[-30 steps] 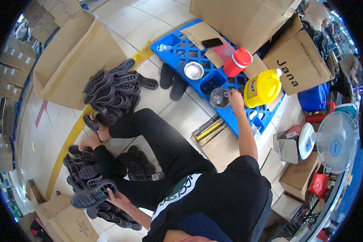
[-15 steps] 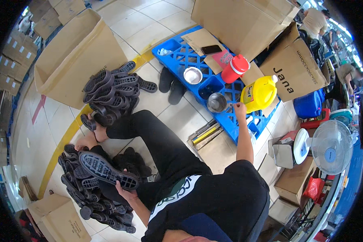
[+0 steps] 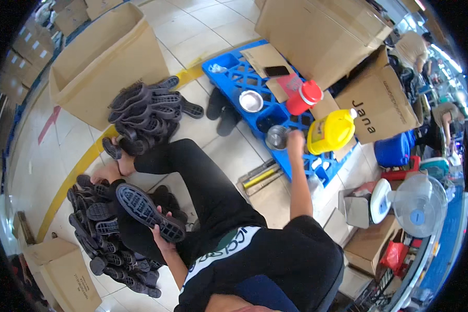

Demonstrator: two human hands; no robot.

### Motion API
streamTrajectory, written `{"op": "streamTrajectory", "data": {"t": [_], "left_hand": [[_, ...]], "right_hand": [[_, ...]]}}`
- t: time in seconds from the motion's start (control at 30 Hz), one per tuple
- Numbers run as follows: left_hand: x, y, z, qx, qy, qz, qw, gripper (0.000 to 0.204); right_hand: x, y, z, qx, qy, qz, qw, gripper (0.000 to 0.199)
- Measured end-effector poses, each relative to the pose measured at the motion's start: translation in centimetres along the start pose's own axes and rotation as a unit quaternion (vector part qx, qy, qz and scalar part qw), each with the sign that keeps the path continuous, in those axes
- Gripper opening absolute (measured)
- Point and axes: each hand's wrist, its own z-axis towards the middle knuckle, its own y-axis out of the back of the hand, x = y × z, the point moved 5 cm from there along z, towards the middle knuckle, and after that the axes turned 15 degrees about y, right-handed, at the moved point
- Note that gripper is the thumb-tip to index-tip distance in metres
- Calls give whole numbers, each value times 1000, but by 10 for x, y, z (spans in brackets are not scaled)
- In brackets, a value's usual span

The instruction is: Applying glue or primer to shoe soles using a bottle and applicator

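Observation:
My left hand grips the heel end of a dark shoe sole, its treaded underside turned up, above my bent leg. My right hand is reached out over the blue pallet, right beside a small metal cup. Its fingers look closed, but blur hides what they hold. A yellow jug stands just to the right of that hand, with a red drink jug behind it. One pile of dark soles lies left of my leg, another pile beyond my foot.
A blue pallet bears a metal bowl and a phone. Large cardboard boxes stand at far left and back right. A fan is at the right. Dark slippers lie beside the pallet. People are at the far right.
My right hand has moved left, closer to the metal cup. The sole in my left hand has shifted slightly right and turned a little. The whole view has shifted slightly.

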Motion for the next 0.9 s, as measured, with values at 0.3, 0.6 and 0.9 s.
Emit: {"op": "streamTrajectory", "data": {"t": [0.3,0.6,0.9], "left_hand": [[-22,-38,11,2,-49,137,989,79],[-52,-58,-9,34,-116,127,985,89],[-65,-62,-16,42,-123,114,985,96]], "right_hand": [[293,59,62,79,-61,739,667,20],[552,140,12,261,172,749,584,18],[591,133,16,267,207,710,618,20]]}}
